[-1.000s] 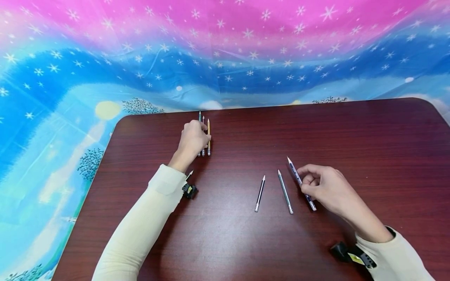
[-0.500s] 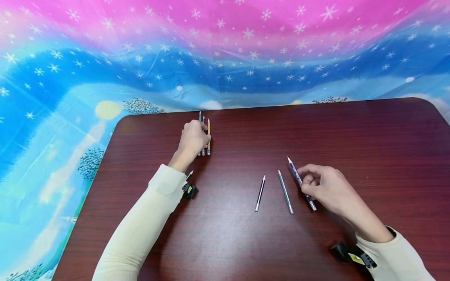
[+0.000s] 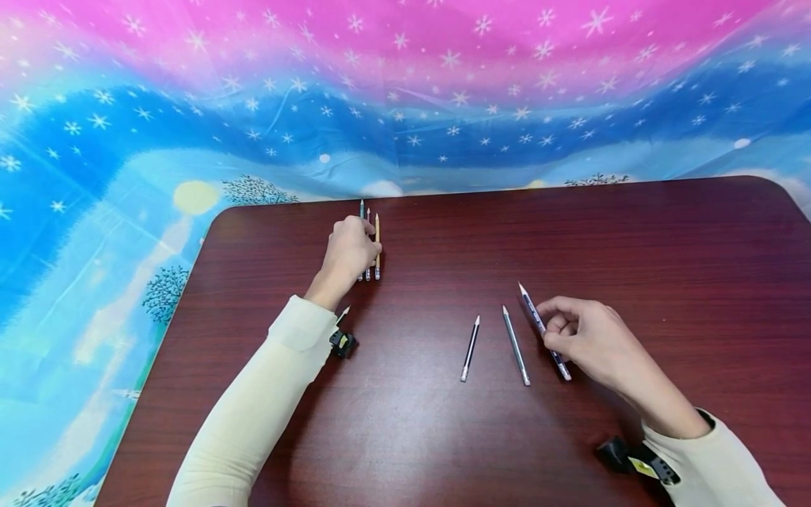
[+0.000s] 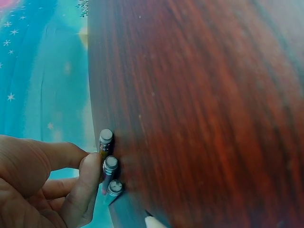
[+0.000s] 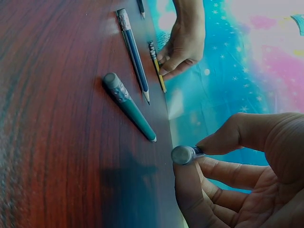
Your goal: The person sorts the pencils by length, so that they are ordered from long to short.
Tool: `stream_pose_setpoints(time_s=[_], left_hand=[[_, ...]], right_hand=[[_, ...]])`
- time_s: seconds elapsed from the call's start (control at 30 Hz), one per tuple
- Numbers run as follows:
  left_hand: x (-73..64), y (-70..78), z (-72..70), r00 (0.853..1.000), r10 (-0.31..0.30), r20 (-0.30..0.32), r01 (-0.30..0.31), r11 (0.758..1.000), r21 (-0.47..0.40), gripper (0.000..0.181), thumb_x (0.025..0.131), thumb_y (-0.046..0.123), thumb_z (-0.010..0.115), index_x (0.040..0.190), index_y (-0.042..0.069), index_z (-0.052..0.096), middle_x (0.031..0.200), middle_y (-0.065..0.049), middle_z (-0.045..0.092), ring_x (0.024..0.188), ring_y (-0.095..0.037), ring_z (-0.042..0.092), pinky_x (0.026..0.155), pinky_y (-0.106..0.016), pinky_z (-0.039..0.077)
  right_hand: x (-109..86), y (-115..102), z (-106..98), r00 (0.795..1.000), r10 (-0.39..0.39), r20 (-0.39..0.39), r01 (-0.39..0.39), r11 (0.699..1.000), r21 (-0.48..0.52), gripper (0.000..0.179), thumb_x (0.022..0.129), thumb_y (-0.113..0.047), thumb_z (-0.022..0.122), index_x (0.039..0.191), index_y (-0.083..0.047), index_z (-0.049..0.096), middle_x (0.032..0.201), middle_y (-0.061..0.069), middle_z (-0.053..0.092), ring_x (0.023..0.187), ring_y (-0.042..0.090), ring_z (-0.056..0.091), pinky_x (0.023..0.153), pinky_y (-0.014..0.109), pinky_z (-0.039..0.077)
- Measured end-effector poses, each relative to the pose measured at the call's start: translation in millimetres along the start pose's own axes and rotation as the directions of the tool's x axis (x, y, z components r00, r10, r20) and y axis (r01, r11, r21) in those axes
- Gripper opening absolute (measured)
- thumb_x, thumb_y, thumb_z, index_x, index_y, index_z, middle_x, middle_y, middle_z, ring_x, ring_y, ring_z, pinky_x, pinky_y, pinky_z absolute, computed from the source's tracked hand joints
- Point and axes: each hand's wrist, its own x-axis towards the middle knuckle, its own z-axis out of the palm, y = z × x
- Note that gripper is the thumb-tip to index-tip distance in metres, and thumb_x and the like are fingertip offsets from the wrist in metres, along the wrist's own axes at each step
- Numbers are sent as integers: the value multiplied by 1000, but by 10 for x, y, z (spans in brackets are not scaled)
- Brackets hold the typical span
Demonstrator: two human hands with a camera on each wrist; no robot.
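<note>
At the table's far left, my left hand (image 3: pixel 348 246) pinches a yellow pencil (image 3: pixel 377 229) between thumb and fingers. Close beside it lie a green pencil (image 3: pixel 362 208) and a dark reddish pencil (image 3: pixel 368 215), both partly covered by the hand; their eraser ends (image 4: pixel 111 162) show in the left wrist view. My right hand (image 3: pixel 592 338) pinches a dark patterned pencil (image 3: pixel 531 310), its tip pointing away and left. Left of it lie a teal-grey pencil (image 3: pixel 516 345) and a dark striped pencil (image 3: pixel 470 348), spaced apart on the table.
Another pencil's tip (image 3: pixel 344 313) shows beside the left cuff, the remainder hidden by the sleeve and wrist camera (image 3: pixel 343 343). The dark red wooden table (image 3: pixel 405 436) ends at the back against a snowflake-printed cloth (image 3: pixel 405 120).
</note>
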Motion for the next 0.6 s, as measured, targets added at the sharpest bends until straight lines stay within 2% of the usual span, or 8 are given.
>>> stream_pose_setpoints(time_s=[0.13, 0.37, 0.6], left_hand=[[5, -15, 1, 1000, 2, -7, -2, 1000, 12, 31, 92, 12, 66, 123, 6, 66, 91, -8, 73, 64, -13, 69, 58, -26, 55], [20, 2, -6, 1000, 8, -12, -7, 999, 37, 33, 93, 13, 66, 125, 7, 66, 107, -9, 71, 67, -15, 69, 58, -25, 53], [25, 15, 7, 1000, -8, -5, 8, 1000, 30, 32, 93, 13, 67, 124, 7, 66, 97, -8, 72, 66, -16, 68, 57, -25, 53]], right_hand=[[7, 2, 10, 1000, -6, 0, 6, 1000, -4, 28, 83, -4, 62, 111, -6, 67, 79, 2, 61, 66, 9, 56, 58, 23, 43], [21, 0, 18, 1000, -11, -4, 11, 1000, -12, 28, 84, -4, 62, 112, -6, 66, 79, 2, 61, 66, 9, 56, 57, 23, 43], [62, -14, 26, 1000, -19, -7, 19, 1000, -13, 28, 85, -4, 60, 113, -5, 65, 79, 3, 61, 65, 9, 56, 55, 23, 45]])
